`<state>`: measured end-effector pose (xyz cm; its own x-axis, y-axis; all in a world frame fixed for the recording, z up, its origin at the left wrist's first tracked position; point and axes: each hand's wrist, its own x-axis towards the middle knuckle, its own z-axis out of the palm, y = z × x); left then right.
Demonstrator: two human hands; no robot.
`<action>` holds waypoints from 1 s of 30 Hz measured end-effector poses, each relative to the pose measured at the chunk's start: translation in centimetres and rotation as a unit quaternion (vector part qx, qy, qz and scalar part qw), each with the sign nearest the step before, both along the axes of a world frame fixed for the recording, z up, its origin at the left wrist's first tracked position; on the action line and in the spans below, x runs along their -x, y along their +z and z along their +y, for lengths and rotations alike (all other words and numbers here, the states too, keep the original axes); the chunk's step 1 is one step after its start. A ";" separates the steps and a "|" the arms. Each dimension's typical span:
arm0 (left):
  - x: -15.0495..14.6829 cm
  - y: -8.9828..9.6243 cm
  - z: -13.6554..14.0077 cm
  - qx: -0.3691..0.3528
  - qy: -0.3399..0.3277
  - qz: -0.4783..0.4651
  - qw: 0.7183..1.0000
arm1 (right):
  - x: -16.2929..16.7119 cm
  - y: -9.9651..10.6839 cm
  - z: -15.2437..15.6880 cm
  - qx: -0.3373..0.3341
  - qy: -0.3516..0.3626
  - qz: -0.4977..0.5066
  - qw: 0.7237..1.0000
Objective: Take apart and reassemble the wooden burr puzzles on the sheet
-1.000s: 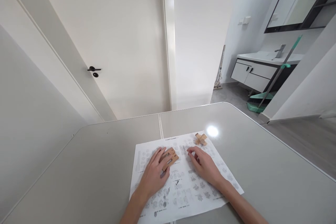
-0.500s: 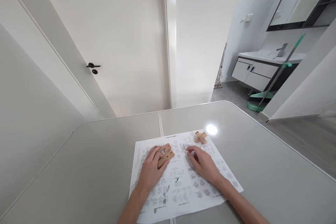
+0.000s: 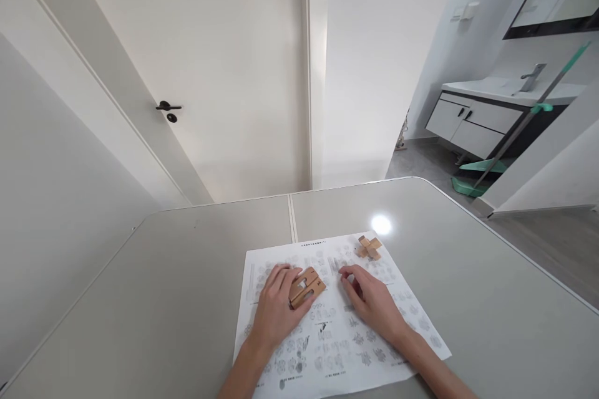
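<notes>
My left hand (image 3: 276, 305) is curled around two flat wooden puzzle pieces (image 3: 312, 282), fingers along the far side and thumb along the near edge. Both pieces have cut-out slots and dark marks like numerals at one end; they lie side by side, touching. Part of them is covered by the fingers. Resting on the printed sheet (image 3: 337, 318) is my right hand (image 3: 372, 299), loosely bent, with a gap between thumb and index finger and nothing visible in it. Just beyond it sits a cross-shaped assembly of wooden pieces (image 3: 369, 248).
The sheet, covered in small grey diagrams, lies on a grey table (image 3: 178, 299) with a seam down its middle. Behind are a white door (image 3: 243, 75) and, at right, a washbasin cabinet (image 3: 472, 118) with a green dustpan (image 3: 468, 186).
My left hand has drawn the two puzzle pieces together, closing the gap between them. My right hand keeps about the same pose. The whole view has shifted slightly.
</notes>
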<state>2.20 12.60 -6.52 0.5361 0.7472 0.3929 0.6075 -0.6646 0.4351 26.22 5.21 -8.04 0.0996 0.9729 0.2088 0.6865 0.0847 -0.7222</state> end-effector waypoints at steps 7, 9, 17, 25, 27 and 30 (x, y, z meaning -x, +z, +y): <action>-0.1 1.2 -0.3 -0.011 -0.060 0.095 0.994 | 0.2 -0.2 0.0 0.004 0.013 0.006 1.000; 0.0 1.2 -0.3 -0.010 -0.079 0.123 0.989 | 0.2 -0.3 0.1 0.004 0.013 0.004 1.000; -0.2 1.0 -0.2 0.006 -0.068 0.100 0.993 | 0.2 0.0 0.2 0.012 0.006 0.008 1.000; 0.0 0.2 0.0 -0.004 0.060 0.038 0.997 | 0.3 -0.1 0.1 0.023 -0.004 0.034 0.999; 0.5 0.1 0.3 -0.004 0.079 0.043 0.996 | 0.3 -0.2 0.1 0.026 -0.004 0.039 0.999; 1.9 -0.1 1.0 0.000 0.081 0.065 0.995 | 0.3 -0.2 0.1 0.035 -0.002 0.043 0.998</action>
